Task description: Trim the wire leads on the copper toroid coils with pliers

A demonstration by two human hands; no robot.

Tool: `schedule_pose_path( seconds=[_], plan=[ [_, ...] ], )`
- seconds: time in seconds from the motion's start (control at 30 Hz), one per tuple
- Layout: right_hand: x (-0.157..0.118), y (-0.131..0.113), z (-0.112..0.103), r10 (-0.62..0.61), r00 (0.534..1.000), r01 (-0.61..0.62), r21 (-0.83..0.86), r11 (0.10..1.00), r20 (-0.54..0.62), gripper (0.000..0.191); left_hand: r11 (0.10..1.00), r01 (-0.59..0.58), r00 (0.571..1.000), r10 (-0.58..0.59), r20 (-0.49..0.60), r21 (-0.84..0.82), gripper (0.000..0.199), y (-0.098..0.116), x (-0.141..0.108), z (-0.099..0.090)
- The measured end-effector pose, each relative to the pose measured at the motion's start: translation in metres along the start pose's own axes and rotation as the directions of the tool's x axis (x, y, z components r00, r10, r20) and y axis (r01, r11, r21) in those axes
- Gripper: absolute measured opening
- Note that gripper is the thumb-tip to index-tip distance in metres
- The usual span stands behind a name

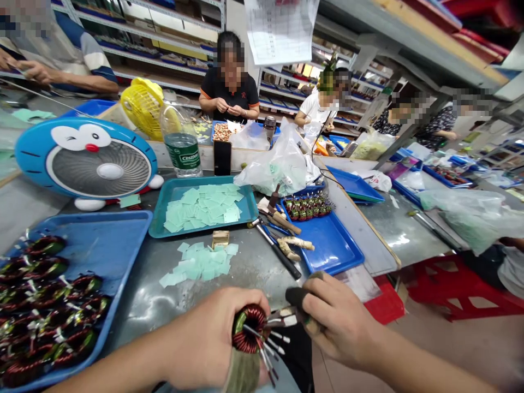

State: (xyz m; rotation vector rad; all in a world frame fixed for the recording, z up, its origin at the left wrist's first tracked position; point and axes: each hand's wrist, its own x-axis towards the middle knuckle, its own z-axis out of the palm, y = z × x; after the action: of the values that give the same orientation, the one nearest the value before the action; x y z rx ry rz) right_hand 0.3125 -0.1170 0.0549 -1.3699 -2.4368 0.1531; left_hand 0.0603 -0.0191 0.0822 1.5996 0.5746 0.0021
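Toroid coil (250,328) in left hand (204,339)

Light: bright, even, from overhead | Glare: white patch on metal bench (393,234) right of blue tray (331,245) | Shadows: faint, soft | Distortion: shelves (151,38) bow at top, beyond tray | Focus: mostly sharp

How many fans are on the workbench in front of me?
2: a blue cartoon-face fan at the left of the bench, and a yellow fan just behind it. Others may be hidden behind the clutter.
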Motion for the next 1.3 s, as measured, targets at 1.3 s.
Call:
schedule_pose_path(
  seconds=[1.3],
  plan=[
    [-0.011,0.015,0.015,0.097,0.991,-0.079,0.177,0.981,-0.092,0.027,0.983,0.067,0.997,-0.074,0.035,0.168,0.034,0.007,0.019,-0.009]
  ],
)
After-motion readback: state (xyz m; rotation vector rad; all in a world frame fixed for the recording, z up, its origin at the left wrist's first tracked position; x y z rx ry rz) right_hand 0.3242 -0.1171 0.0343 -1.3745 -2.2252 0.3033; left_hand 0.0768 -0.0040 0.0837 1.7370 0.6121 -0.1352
